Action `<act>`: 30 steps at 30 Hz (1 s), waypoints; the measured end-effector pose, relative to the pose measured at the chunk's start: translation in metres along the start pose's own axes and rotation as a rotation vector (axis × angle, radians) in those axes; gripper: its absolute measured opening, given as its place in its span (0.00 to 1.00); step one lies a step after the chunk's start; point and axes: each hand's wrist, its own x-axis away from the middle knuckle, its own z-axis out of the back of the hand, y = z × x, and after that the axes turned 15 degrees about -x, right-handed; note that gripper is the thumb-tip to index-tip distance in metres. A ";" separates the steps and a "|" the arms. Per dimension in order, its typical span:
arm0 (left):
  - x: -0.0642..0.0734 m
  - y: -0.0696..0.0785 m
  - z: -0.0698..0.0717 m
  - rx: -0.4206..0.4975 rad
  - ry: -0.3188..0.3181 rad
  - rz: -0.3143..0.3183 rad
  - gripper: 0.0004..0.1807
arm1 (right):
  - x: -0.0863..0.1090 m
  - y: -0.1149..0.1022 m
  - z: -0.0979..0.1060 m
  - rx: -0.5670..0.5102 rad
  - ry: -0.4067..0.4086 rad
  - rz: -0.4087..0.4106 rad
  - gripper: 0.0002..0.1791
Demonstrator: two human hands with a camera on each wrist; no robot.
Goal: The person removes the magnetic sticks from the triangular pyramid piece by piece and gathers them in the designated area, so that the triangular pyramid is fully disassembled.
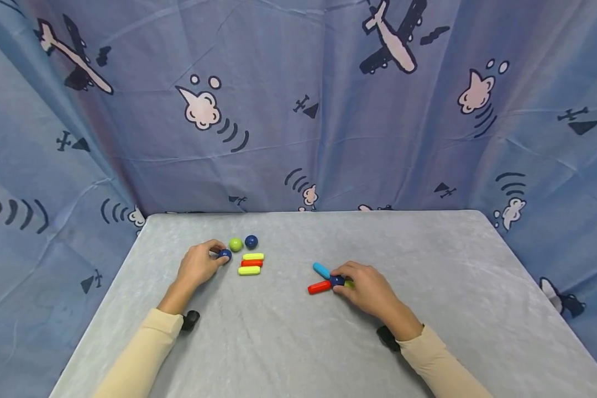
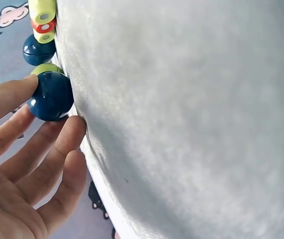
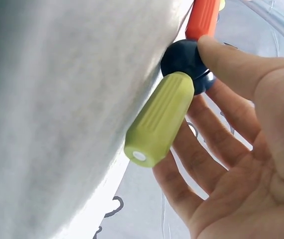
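Observation:
At the table's left side my left hand (image 1: pixel 199 264) pinches a dark blue ball (image 2: pixel 51 96) between thumb and fingers. A green ball (image 1: pixel 236 245) and a second dark blue ball (image 1: pixel 251 241) lie just beyond it. My right hand (image 1: pixel 368 288), right of the middle, holds another dark blue ball (image 3: pixel 183 60) between thumb and fingertips. Around that ball a red rod (image 1: pixel 319 287), a light blue rod (image 1: pixel 321 270) and a yellow-green rod (image 3: pixel 160 119) spread outward, their ends at the ball. The yellow-green rod is mostly behind my hand in the head view.
Two yellow-green rods (image 1: pixel 250 270) lie side by side with a red rod (image 1: pixel 251 263) between them, right of the left hand. The grey cloth-covered table (image 1: pixel 278 342) ends at a blue patterned curtain (image 1: pixel 278 110) behind and at the sides.

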 end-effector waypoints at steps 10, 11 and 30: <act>0.001 -0.003 0.000 0.032 -0.006 0.003 0.17 | -0.005 -0.001 0.005 0.005 -0.039 0.023 0.19; 0.001 -0.003 0.000 0.040 -0.010 0.003 0.18 | -0.006 0.000 0.006 0.012 -0.045 0.026 0.20; 0.044 0.072 0.004 -0.022 0.260 -0.347 0.18 | -0.019 -0.017 -0.007 -0.016 -0.163 0.022 0.21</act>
